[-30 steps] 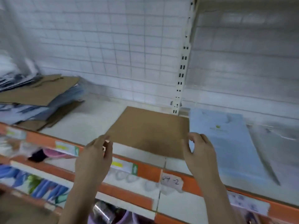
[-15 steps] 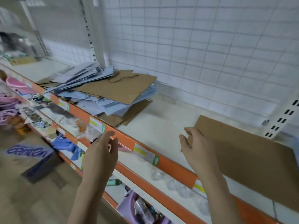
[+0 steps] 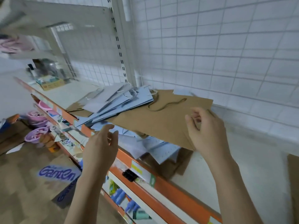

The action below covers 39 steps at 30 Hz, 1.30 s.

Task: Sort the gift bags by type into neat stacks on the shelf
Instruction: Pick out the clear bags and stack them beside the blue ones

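A messy pile of flat gift bags lies on the white shelf [image 3: 226, 175]. On top is a large brown paper bag [image 3: 161, 123] with a twine handle. Grey-blue bags [image 3: 123, 102] fan out over its left end, and white dotted bags [image 3: 161, 147] stick out underneath. My left hand [image 3: 100, 143] hovers at the brown bag's front edge, fingers relaxed and holding nothing. My right hand [image 3: 205, 131] is at the bag's right edge, thumb and loosely curled fingers apart, with nothing pinched between them.
The corner of another brown bag [image 3: 293, 175] shows at the far right of the shelf. A wire grid wall [image 3: 210, 54] backs the shelf, whose front has an orange price rail [image 3: 169, 188]. A small box [image 3: 51, 84] sits far left. Pink bowls [image 3: 37, 136] fill lower shelves.
My view has swung left from the laid-down brown bag to the messy pile. Both hands left that bag and reached to the pile's top brown bag.
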Each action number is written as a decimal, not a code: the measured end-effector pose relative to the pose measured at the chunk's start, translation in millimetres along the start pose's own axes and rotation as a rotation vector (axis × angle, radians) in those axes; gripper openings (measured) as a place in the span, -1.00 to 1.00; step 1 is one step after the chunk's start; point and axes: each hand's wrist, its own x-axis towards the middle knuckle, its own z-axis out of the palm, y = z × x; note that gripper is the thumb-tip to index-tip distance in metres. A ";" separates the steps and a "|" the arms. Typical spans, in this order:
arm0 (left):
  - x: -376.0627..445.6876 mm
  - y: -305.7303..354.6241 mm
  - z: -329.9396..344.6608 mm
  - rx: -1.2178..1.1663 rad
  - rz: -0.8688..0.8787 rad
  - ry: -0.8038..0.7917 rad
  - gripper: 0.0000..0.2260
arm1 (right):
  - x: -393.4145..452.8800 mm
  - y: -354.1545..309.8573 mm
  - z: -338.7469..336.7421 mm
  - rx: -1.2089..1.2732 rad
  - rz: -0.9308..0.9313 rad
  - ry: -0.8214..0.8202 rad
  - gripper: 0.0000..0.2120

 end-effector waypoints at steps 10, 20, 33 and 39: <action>82.6 -111.4 23.1 -0.074 -0.158 0.049 -0.81 | 29.5 -73.4 118.3 -0.033 -0.114 -0.172 -0.65; 221.5 -214.0 56.0 -0.251 -0.022 -0.050 -0.85 | 67.0 -135.9 239.0 -0.161 0.013 0.005 -0.69; 330.9 -304.2 92.0 -0.014 -0.057 -0.452 -0.19 | 89.4 -184.9 329.9 -0.272 0.261 0.021 -0.69; 342.2 -288.5 109.5 -0.188 -0.040 -0.519 -0.33 | 89.9 -181.1 335.0 -0.358 0.341 0.054 -0.68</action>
